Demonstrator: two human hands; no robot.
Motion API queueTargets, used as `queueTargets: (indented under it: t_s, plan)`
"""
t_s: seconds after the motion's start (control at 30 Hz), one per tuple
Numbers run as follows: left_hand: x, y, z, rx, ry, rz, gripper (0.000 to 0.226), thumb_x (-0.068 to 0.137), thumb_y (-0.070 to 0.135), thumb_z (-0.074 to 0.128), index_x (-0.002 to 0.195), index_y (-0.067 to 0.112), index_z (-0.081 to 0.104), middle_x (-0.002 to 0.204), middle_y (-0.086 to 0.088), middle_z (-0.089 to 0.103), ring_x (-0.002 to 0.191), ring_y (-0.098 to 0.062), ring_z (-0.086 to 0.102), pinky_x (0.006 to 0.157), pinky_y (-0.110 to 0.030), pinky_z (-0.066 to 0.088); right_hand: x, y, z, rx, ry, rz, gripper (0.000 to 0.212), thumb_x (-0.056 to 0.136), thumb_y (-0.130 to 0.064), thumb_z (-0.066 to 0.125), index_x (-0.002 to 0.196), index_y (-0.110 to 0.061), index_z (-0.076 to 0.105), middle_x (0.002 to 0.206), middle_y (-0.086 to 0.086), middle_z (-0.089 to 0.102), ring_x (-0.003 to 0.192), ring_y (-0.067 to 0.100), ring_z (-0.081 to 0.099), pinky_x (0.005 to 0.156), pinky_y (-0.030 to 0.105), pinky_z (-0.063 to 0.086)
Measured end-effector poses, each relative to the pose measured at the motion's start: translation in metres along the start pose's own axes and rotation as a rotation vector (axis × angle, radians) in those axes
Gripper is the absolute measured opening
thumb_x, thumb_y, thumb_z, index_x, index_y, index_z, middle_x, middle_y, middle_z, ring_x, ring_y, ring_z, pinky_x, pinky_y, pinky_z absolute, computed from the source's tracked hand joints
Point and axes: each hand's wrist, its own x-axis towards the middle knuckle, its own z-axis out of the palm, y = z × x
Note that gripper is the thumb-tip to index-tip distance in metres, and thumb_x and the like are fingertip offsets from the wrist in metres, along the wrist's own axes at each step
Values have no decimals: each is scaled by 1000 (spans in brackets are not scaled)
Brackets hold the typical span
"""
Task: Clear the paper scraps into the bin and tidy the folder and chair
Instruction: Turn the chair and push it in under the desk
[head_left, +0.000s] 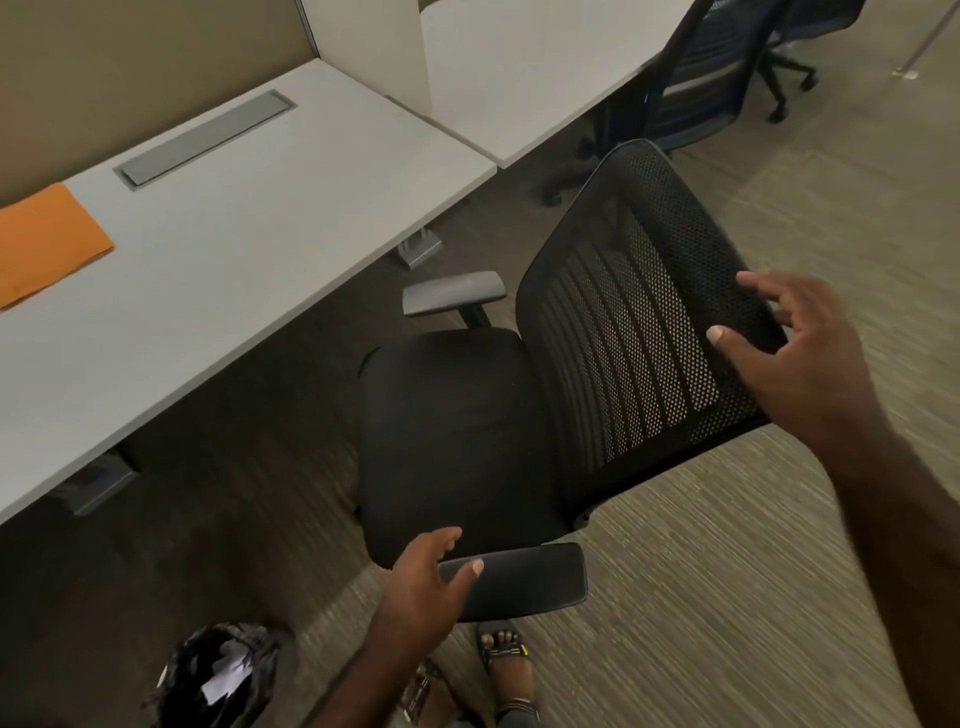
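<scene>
A black office chair (457, 431) with a mesh back stands on the carpet beside the grey desk (249, 244), its seat turned toward the desk. My right hand (795, 364) is at the top edge of the mesh back, fingers spread and the thumb on the mesh. My left hand (426, 587) hovers at the near armrest (524, 579), fingers apart, thumb resting on its front end. An orange folder (47, 244) lies flat at the desk's left edge. A bin (218, 675) with a black liner stands at the bottom left, with white paper scraps inside.
A grey cable hatch (202, 137) is set into the desk top. A second desk (524, 73) adjoins at the back, with a blue chair (696, 78) pushed against it. Desk legs (418, 249) stand under the edge. My sandalled feet (506, 660) are just behind the chair.
</scene>
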Motion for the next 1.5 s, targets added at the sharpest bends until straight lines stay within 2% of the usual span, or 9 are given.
queueTargets:
  t_s: [0.1, 0.33, 0.6, 0.83, 1.03, 1.17, 1.27, 1.37, 1.5]
  plan:
    - [10, -15, 17, 131, -92, 35, 57, 90, 48, 72, 141, 27, 56, 136, 12, 58, 122, -1, 52, 103, -17, 40, 11, 10, 2, 8, -64, 66, 65, 91, -25, 82, 149, -17, 55, 151, 8, 52, 139, 27, 52, 119, 51, 44]
    - [28, -42, 50, 340, -210, 57, 65, 92, 42, 69, 150, 26, 45, 150, 3, 49, 137, -15, 47, 116, -28, 38, 44, 36, 4, 166, -245, 174, 82, 85, -30, 86, 157, -30, 45, 164, -3, 45, 151, 15, 43, 127, 48, 35]
    - [38, -75, 84, 698, -358, 180, 80, 97, 39, 61, 162, 29, 16, 173, -8, 11, 160, -28, 8, 128, -44, 13, 63, 52, 9, 230, -384, 136, 100, 66, -48, 89, 155, -45, 44, 170, -28, 24, 157, -2, 25, 131, 41, 23]
    - [38, -71, 85, 777, -357, 227, 84, 97, 27, 60, 163, 29, 8, 171, -12, 12, 159, -32, 10, 129, -47, 11, 61, 42, 13, 163, -402, 123, 115, 47, -78, 91, 149, -66, 39, 167, -40, 18, 154, -15, 18, 127, 33, 17]
    - [43, -71, 68, 782, -345, 239, 86, 91, 17, 64, 161, 29, 14, 166, -12, 22, 154, -33, 21, 127, -46, 17, 55, 33, 18, 102, -373, 83, 114, 47, -84, 87, 148, -69, 36, 160, -49, 19, 143, -30, 18, 123, 28, 16]
    - [45, -83, 56, 773, -336, 222, 91, 86, 13, 68, 160, 29, 16, 166, -12, 22, 153, -32, 22, 127, -45, 17, 45, 24, 27, 84, -358, 40, 110, 59, -72, 92, 152, -66, 34, 162, -46, 17, 147, -25, 19, 125, 34, 17]
    - [46, -92, 42, 767, -303, 210, 90, 88, 10, 66, 160, 31, 17, 167, -10, 21, 155, -30, 20, 128, -44, 16, 35, 11, 35, 51, -334, 8, 108, 61, -58, 90, 153, -63, 35, 171, -27, 14, 157, -3, 19, 124, 37, 21]
    - [46, -99, 27, 751, -286, 190, 87, 91, 9, 64, 161, 32, 18, 169, -8, 19, 156, -29, 18, 129, -44, 15, 27, -5, 42, 25, -342, -13, 110, 60, -58, 88, 156, -57, 34, 174, -19, 12, 159, 6, 16, 124, 38, 21]
    - [42, -111, 8, 740, -265, 182, 83, 95, 8, 59, 162, 33, 16, 171, -5, 15, 159, -28, 11, 129, -42, 12, 13, -26, 50, 50, -380, 9, 111, 61, -57, 89, 156, -58, 32, 175, -21, 4, 161, 10, 10, 125, 41, 20]
